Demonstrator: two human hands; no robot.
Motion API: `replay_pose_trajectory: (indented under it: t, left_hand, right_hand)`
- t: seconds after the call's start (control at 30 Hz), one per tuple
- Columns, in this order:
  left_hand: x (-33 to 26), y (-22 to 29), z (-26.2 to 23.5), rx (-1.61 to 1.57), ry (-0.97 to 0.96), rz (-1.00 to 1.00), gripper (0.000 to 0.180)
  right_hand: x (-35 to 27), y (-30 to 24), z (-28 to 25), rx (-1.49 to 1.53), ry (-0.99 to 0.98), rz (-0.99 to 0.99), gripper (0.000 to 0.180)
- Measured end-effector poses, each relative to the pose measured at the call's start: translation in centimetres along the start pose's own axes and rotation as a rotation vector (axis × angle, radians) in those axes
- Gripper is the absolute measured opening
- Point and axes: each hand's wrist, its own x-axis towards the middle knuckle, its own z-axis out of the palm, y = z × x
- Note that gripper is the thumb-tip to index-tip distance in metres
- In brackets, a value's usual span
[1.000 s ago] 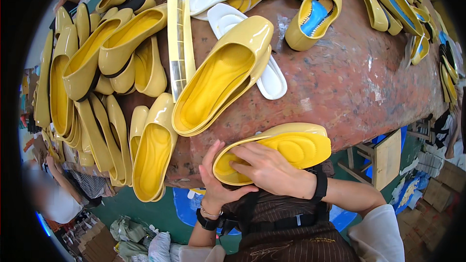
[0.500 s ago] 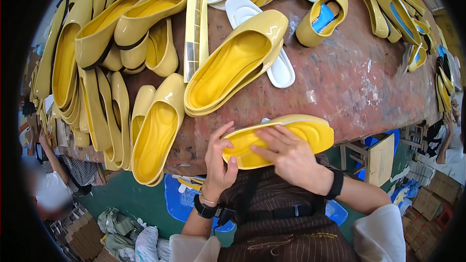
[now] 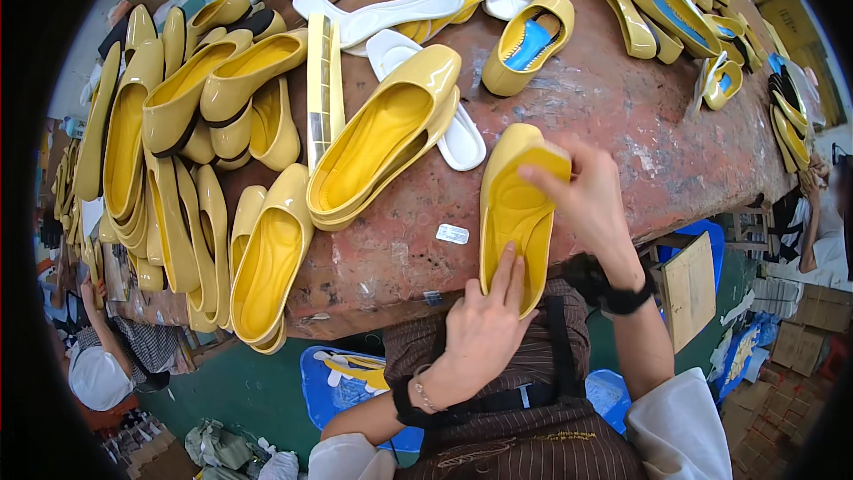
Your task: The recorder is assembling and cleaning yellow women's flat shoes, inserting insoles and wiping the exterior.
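A glossy tan-yellow flat shoe (image 3: 494, 180) is in front of me at the table's near edge, toe pointing away. A yellow insole (image 3: 513, 204) lies in it, its front end raised over the toe opening. My right hand (image 3: 593, 204) is closed on the insole's front right edge, thumb on top; its other fingers are partly hidden. My left hand (image 3: 484, 329) reaches over the heel, fingers stretched out on the insole inside the shoe; its thumb is hidden. A small white label (image 3: 452, 234) lies on the table left of the shoe.
Stacked matching shoes (image 3: 271, 262) crowd the left side. A pair of shoes (image 3: 382, 142) rests against a white insole (image 3: 462, 138) and a sticker strip (image 3: 324, 93). One shoe with blue lining (image 3: 531, 44) stands farther back. More shoes (image 3: 671, 9) lie far right. Blue stools (image 3: 342, 391) stand below the table.
The shoe has turned from sideways to toe-away. My right hand moved from inside it to the insole's front edge; my left moved from the toe-left side to the heel. The label is uncovered.
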Motion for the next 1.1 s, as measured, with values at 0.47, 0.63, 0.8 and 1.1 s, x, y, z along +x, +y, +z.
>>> replay_pose_trajectory:
  t: [0.47,0.63,0.8,1.1]
  left_hand:
    - [1.1,0.1,1.1,0.153,0.052,0.010,0.042]
    - [1.1,-0.2,1.0,0.145,-0.038,0.002,0.050]
    - [1.2,-0.4,1.1,0.119,0.064,0.013,0.045]
    - [1.0,-0.6,1.1,0.032,0.083,0.031,0.030]
  right_hand:
    - [-3.1,-1.1,3.0,-0.124,-0.488,-0.119,0.062]
    - [-4.4,-2.0,2.7,-0.324,-0.267,-0.352,0.061]
    - [-2.9,-2.0,3.1,-0.198,-0.648,0.049,0.067]
    - [-3.1,-2.8,2.0,-0.184,-0.649,-0.100,0.062]
